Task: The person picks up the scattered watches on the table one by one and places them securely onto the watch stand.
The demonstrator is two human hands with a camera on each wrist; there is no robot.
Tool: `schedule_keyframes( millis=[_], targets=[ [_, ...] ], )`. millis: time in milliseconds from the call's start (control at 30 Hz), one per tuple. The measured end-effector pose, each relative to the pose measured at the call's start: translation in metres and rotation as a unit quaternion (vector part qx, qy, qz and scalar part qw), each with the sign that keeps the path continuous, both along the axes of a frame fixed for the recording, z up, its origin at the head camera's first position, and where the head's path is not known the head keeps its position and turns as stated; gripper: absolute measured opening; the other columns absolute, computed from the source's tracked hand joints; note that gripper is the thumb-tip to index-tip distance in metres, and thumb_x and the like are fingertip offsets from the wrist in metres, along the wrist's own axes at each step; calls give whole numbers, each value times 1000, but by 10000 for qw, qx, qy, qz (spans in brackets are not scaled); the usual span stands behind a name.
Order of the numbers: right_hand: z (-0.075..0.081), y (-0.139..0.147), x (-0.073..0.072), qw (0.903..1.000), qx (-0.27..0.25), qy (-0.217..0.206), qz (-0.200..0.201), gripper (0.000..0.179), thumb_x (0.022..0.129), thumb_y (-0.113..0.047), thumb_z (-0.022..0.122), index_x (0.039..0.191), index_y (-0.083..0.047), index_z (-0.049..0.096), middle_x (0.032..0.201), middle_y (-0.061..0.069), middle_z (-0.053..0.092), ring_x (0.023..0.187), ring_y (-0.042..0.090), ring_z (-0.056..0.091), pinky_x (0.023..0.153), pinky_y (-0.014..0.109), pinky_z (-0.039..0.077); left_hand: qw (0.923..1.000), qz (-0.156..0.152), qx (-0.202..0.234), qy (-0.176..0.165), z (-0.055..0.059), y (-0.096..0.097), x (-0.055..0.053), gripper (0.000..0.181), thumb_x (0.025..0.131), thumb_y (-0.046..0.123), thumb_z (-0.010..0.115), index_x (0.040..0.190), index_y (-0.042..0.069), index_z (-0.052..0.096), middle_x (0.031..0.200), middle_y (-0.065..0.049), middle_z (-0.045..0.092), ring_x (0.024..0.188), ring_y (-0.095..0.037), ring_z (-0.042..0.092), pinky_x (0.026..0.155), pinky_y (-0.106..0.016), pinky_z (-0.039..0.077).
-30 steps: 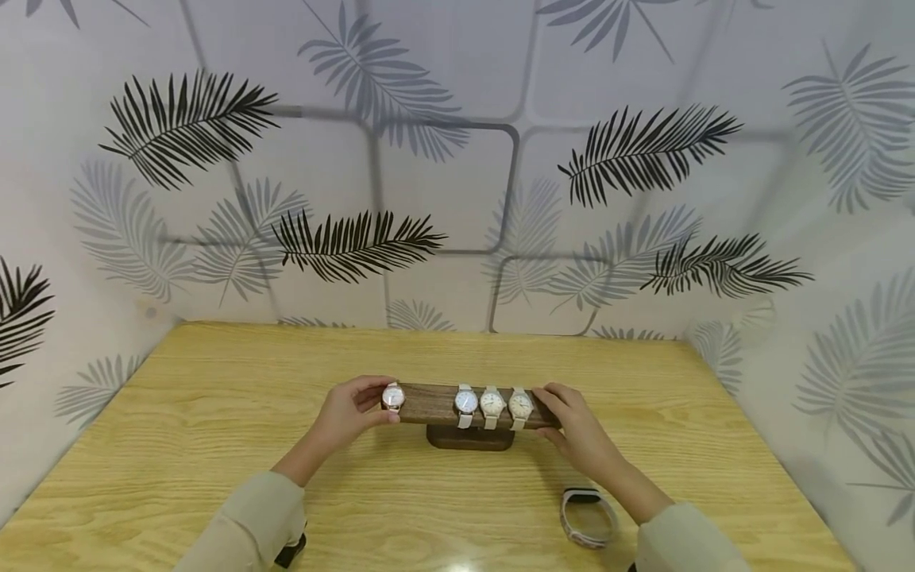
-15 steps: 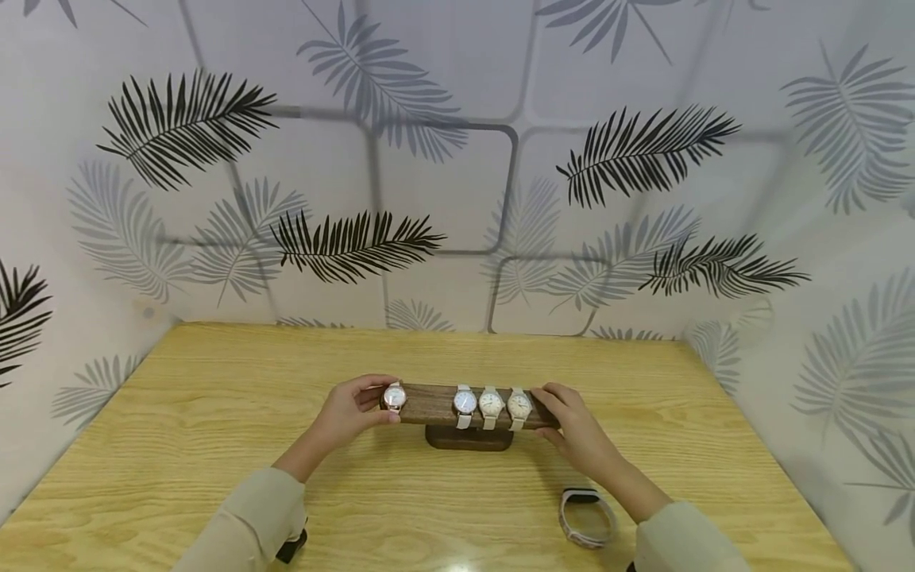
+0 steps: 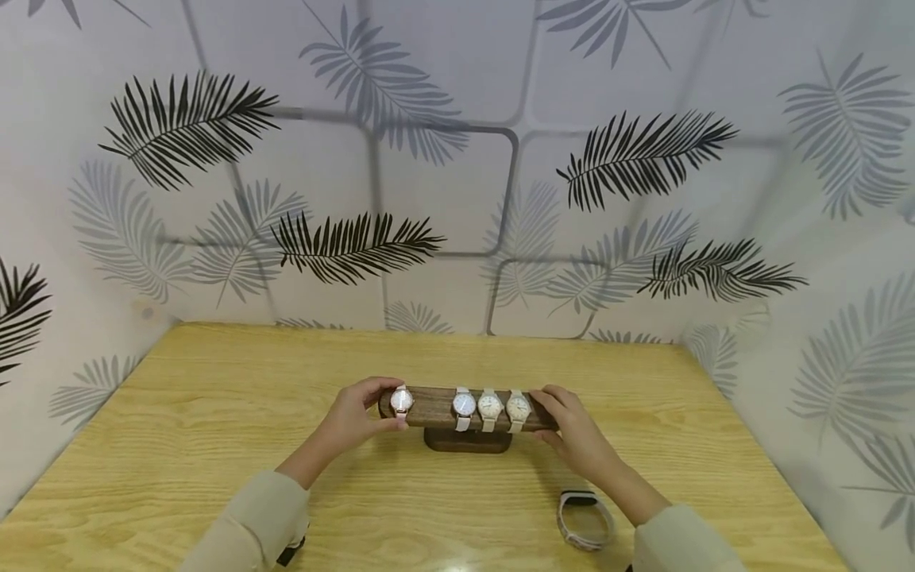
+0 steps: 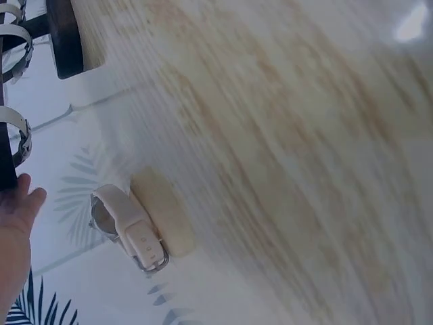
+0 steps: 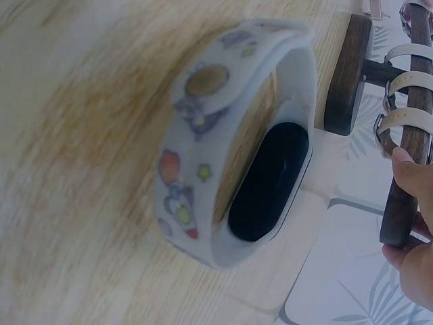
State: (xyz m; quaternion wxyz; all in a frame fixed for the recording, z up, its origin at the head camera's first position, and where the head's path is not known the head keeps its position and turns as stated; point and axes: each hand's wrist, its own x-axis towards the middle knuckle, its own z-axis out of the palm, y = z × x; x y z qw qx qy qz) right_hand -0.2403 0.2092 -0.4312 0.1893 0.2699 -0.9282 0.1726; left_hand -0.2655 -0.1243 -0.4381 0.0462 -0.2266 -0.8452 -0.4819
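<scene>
A dark wooden watch stand with a crossbar on a base stands mid-table. My left hand is at the bar's left end, fingers above and thumb below, pinching the strap of a white-faced wristwatch. In the left wrist view that hand shows only partly, at the edge. My right hand grips the bar's right end, thumb below and fingers over the top. Towards that side the bar carries a white-strapped watch and two cream-strapped ones, a nearer watch and an outer watch.
A pale fitness band with printed pictures and a black screen lies on the wooden table, near my right forearm. A pale-strapped watch on a beige rounded piece shows in the left wrist view. A leaf-patterned wall covering rises behind.
The leftmost watch has shifted slightly right along the bar, away from its end, and my left hand has moved with it. My right hand keeps its grip.
</scene>
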Motion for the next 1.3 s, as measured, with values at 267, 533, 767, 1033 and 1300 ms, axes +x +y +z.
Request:
schedule_keyframes(
  millis=[267,533,767,1033,1300],
  targets=[
    [2,-2,0,10000,2,-44,-25,53,74,-4,74,122,3,54,117,18,53,111,35,51,87,43,49,9862,171,-1452,782,12,-1,7,64,70,13,80,126,-1,53,122,-17,57,110,-32,57,88,-46,51],
    [3,0,1,10000,24,-14,-62,53,73,-3,75,122,4,54,116,19,53,110,36,51,87,43,49,9817,48,-1743,764,21,2,5,55,72,12,79,120,-2,57,118,-16,61,108,-31,59,90,-43,50],
    [1,0,-1,10000,37,38,2,53,73,-4,75,122,4,54,116,19,54,109,36,52,87,44,49,9823,3,-1702,779,21,6,4,51,71,11,80,116,-2,60,114,-15,62,103,-28,60,87,-41,51],
    [-3,1,-3,10000,-14,35,-2,54,72,-4,76,121,2,55,117,18,53,110,36,51,87,44,49,9780,-185,-1841,966,19,19,0,49,71,13,81,113,-1,60,111,-13,63,100,-26,61,84,-38,52],
    [-4,1,-3,10000,-29,40,3,53,72,-3,76,121,2,55,117,18,53,110,37,51,87,45,49,9744,-249,-1925,1131,20,31,-1,50,70,17,82,111,0,61,108,-11,64,97,-23,61,83,-35,52]
  ],
)
